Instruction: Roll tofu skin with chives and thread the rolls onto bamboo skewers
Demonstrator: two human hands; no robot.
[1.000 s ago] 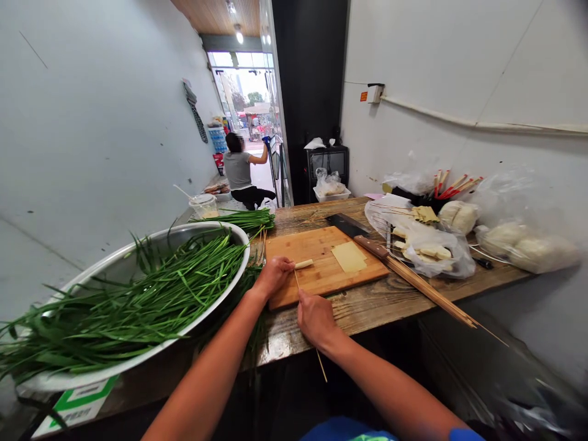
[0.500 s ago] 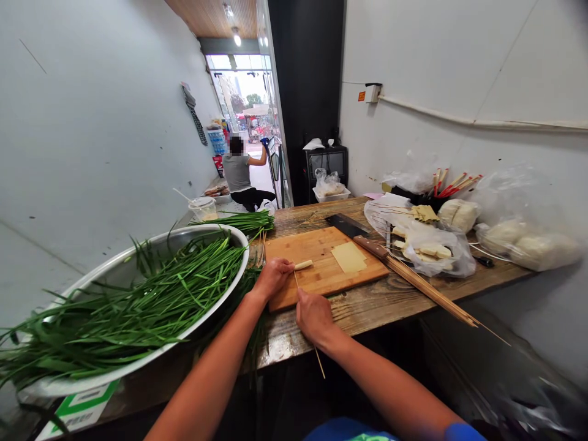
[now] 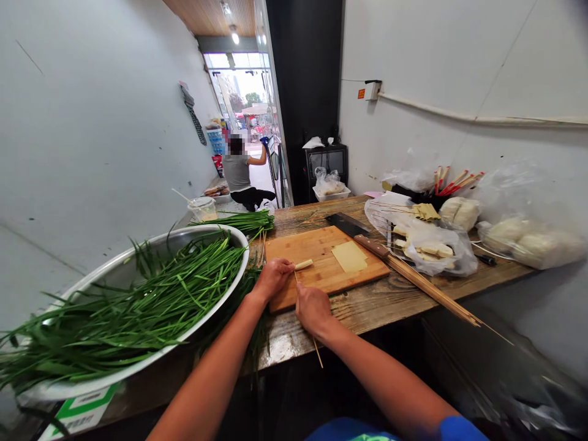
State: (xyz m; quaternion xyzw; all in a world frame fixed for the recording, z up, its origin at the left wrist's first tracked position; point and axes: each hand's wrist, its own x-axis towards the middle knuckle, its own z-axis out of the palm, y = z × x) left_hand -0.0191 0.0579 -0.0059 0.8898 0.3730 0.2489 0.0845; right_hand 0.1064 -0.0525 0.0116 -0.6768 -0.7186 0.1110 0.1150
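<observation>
My left hand (image 3: 274,278) is closed on a pale rolled strip of tofu skin (image 3: 304,264), whose free end sticks out to the right over the cutting board (image 3: 294,242). Just in front of it, my right hand (image 3: 314,309) grips a thin bamboo skewer (image 3: 318,353). The skewer's upper end meets the roll at my left fingertips; whether it has pierced through is hidden. Flat tofu skin sheets (image 3: 350,257) lie on the right part of the board. A cleaver (image 3: 349,225) rests at the board's far right edge, its wooden handle pointing towards me.
A big metal basin (image 3: 242,237) heaped with green chives (image 3: 184,300) stands at the left. Many bamboo skewers (image 3: 434,292) jut over the table's front edge. At the right are bagged white pieces (image 3: 432,248) and a bag (image 3: 528,239). A person (image 3: 237,171) crouches by the doorway.
My right hand has slid slightly up along with the skewer, closer to the roll; the skewer's lower end sits higher. My left hand has stayed in place.
</observation>
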